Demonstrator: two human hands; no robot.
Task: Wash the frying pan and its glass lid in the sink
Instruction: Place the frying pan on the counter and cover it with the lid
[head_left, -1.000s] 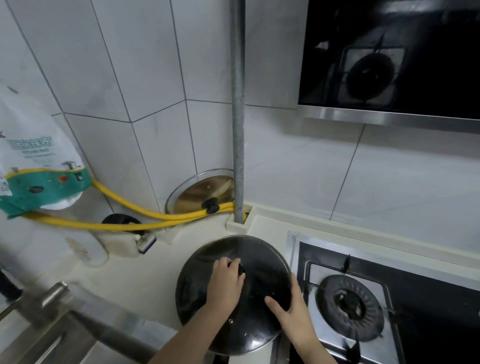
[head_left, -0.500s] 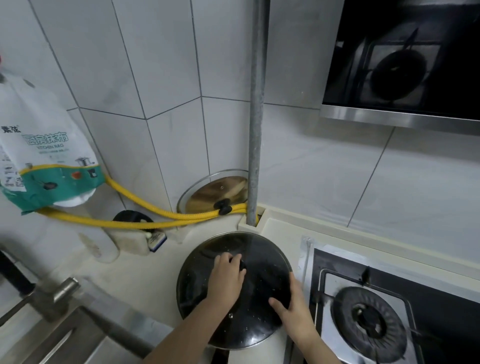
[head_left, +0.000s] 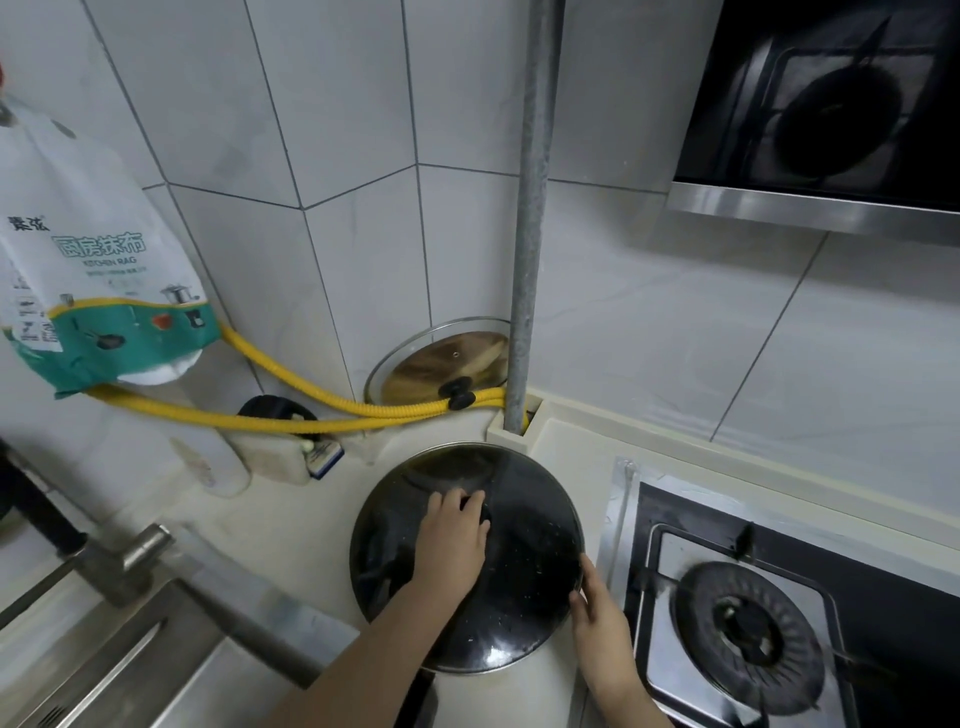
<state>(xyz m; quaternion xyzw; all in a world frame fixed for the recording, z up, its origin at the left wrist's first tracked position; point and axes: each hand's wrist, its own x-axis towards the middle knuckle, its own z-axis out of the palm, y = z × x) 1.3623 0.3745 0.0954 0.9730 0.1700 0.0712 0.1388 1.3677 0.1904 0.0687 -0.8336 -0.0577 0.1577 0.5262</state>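
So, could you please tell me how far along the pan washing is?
Nothing looks washed yet. The black frying pan sits on the counter under its round glass lid; left hand grips the knob, right hand steadies the rim. Carrying both to the steel sink remains.

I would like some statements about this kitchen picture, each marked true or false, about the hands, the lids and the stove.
1. The left hand grips the knob of the glass lid. True.
2. The right hand rests on the burner. False: it touches the right edge of the lid, and the burner is bare.
3. The pan with its lid is already in the sink. False: it sits on the counter between the sink and the stove.
4. A second lid leans against the wall in the corner, behind the yellow hose. True.
5. A flame burns on the stove. False: no flame is visible.
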